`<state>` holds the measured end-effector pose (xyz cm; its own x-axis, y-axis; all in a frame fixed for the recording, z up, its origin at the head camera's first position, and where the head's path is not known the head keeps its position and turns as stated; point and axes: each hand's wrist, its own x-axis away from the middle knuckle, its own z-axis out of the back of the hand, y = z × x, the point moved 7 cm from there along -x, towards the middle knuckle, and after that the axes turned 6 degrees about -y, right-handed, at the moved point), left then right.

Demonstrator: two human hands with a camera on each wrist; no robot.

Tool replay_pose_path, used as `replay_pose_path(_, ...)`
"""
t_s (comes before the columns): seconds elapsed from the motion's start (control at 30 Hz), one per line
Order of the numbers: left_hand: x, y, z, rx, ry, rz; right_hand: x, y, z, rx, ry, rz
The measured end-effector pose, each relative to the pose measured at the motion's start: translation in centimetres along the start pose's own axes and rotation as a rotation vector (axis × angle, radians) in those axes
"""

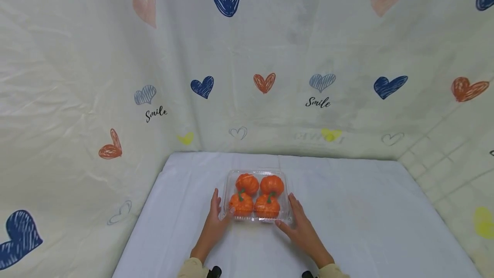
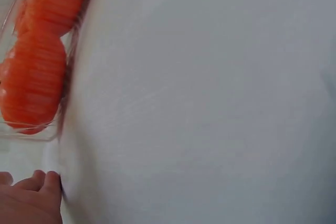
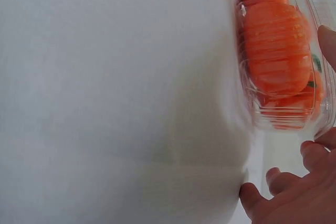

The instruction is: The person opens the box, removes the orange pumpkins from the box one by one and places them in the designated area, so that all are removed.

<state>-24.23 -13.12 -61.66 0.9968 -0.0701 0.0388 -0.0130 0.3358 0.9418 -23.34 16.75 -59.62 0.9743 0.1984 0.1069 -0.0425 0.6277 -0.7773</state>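
A clear plastic box (image 1: 256, 219) sits on the white cloth (image 1: 366, 209) near the far edge of the table, between the person's two hands, with four small orange pumpkins (image 1: 247, 183) inside in two rows of two, green stems (image 1: 269, 199) showing among them. The left hand (image 1: 215, 222) lies along the box's left side, its thumb at the near left corner; the right hand (image 1: 302, 231) mirrors it at the near right corner. Both hands have their fingers extended rather than curled around the box, though whether every fingertip touches the plastic is hard to tell. Behind the table hangs a pale sheet (image 1: 270, 33) printed with hearts.
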Motion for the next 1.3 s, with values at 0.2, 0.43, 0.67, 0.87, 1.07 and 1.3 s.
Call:
replay_pose_path(0.2,0.7,-0.2,-1.3,0.092,0.004,-0.035,0.2,-0.2,-0.1,-0.05,0.05,0.07)
replay_pose_path(0.43,1.2,-0.1,-1.9,0.136,0.007,-0.047,0.5,-0.2,-0.6,-0.103,0.071,0.099)
replay_pose_path(0.67,1.1,-0.3,-2.3,0.153,-0.01,-0.054,0.6,-0.1,-0.7,-0.108,0.089,0.102)
replay_pose_path(0.87,1.1,-0.3,-2.1,0.158,-0.021,-0.074,0.6,-0.1,-1.0,-0.125,0.067,0.075)
replay_pose_path(1.07,1.0,-0.4,-2.2,0.148,-0.017,-0.073,0.5,-0.1,-1.1,-0.134,0.064,0.057)
replay_pose_path(1.3,1.3,-0.4,-2.4,0.106,0.036,-0.073,0.4,0.1,-1.3,-0.149,0.071,0.06)
